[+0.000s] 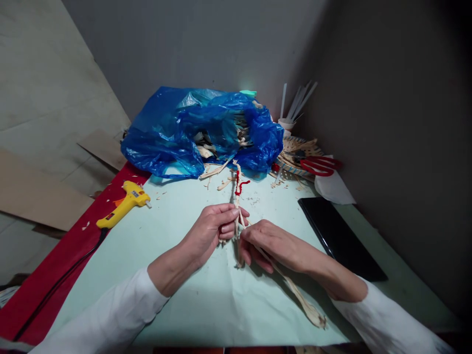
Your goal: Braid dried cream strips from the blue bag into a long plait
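Note:
In the middle of the table my left hand (217,223) is closed around a pale bundle of dried plant fibre (237,199). A red fuzzy strip (238,183) is wound on the bundle's far end, with one short piece sticking out to the right. Just right of it, my right hand (271,245) pinches a long pale fibre strip (300,297). That strip runs from the bundle under my right hand and widens toward a frayed end near the table's front. The fingertips of my right hand are partly hidden.
A yellow glue gun (125,202) with a black cord lies at left. Behind the bundle sits a blue plastic bag (158,137) holding dried fibres. To the right are a woven basket (295,164), red-handled scissors (322,165), a cup of white sticks (286,124) and a black tablet-like slab (341,241).

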The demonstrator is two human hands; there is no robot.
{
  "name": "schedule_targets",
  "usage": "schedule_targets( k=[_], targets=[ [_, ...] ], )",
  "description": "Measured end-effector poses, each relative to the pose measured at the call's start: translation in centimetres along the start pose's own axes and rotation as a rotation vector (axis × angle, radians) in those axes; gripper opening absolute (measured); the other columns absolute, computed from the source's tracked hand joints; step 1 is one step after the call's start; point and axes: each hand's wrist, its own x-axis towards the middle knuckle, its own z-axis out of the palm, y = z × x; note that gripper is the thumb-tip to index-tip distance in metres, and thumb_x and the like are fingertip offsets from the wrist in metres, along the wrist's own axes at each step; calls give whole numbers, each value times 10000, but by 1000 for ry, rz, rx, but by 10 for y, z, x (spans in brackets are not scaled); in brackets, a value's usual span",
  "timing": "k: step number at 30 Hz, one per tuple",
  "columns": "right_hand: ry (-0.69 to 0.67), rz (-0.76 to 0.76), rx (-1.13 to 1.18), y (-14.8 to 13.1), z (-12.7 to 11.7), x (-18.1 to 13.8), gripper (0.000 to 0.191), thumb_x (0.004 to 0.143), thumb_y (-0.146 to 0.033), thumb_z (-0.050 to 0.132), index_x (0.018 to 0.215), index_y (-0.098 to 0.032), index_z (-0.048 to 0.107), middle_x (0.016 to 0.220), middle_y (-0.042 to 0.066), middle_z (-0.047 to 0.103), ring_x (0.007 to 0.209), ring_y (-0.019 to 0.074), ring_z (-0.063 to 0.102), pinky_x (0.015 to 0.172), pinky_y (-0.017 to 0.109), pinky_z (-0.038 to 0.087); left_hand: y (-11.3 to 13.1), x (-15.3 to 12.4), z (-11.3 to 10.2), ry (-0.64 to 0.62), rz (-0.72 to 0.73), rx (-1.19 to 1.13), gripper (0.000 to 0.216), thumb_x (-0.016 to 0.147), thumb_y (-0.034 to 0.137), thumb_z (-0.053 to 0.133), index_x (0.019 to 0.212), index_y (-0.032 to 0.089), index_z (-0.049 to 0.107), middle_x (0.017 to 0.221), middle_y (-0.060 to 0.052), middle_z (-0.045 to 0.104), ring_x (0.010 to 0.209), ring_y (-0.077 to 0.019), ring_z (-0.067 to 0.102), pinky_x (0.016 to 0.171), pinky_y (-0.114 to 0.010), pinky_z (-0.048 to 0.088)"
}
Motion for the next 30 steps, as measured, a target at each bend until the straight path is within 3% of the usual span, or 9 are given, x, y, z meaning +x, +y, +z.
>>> schedule_targets(
  k=[7,12,15,17,20,22,25,30],
  targets=[
    [-15,-3,46,0,1,1,535,981,-297,240,646,-133,624,389,-34,429,388,82,403,536,204,386,1,0,1,2,-14,-1,266,847,316,582,858,68,679,760,-78,592,502,-37,264,473,-219,152],
    [-13,41,40,-3,1,1,548,985,-331,237,661,-127,629,388,-30,440,395,87,409,537,211,383,-1,0,-1,-19,-12,39,206,813,267,660,863,68,653,595,47,377,487,-26,209,461,-209,106],
    [-33,58,20,-6,-3,-3,547,995,-375,249,697,-131,638,443,-10,519,450,98,459,565,221,388,-2,0,-3,-24,-1,43,208,823,271,653,858,66,646,597,58,337,488,-25,195,457,-206,105],
    [70,73,-68,-9,-8,-6,540,990,-433,292,668,-143,615,496,-1,558,484,100,455,557,229,361,-3,0,-4,-32,9,28,201,821,267,654,848,69,645,613,47,364,488,-23,200,456,-203,110],
    [447,74,-304,-10,-14,-6,447,937,-489,442,665,-161,578,580,-11,558,540,104,427,547,244,308,-3,1,-4,-45,14,10,188,808,262,662,814,76,636,683,1,467,488,-16,216,456,-201,118],
    [555,46,-348,-7,-15,-2,350,902,-486,516,769,-170,591,679,-6,586,617,120,468,576,245,320,-4,2,-3,-47,15,22,197,799,272,668,779,81,623,679,0,471,483,-14,209,456,-202,114],
    [464,-13,-211,2,-9,7,306,902,-475,518,918,-174,568,804,18,611,723,142,519,634,245,367,-4,2,1,-24,43,83,213,801,298,658,755,96,607,601,43,390,469,-21,193,458,-206,112],
    [364,-37,49,11,1,18,330,916,-455,489,1066,-161,505,682,-28,508,591,115,465,559,233,349,-3,-1,6,30,117,216,124,850,282,551,855,162,581,528,76,384,431,-48,210,464,-207,157]
  ],
)
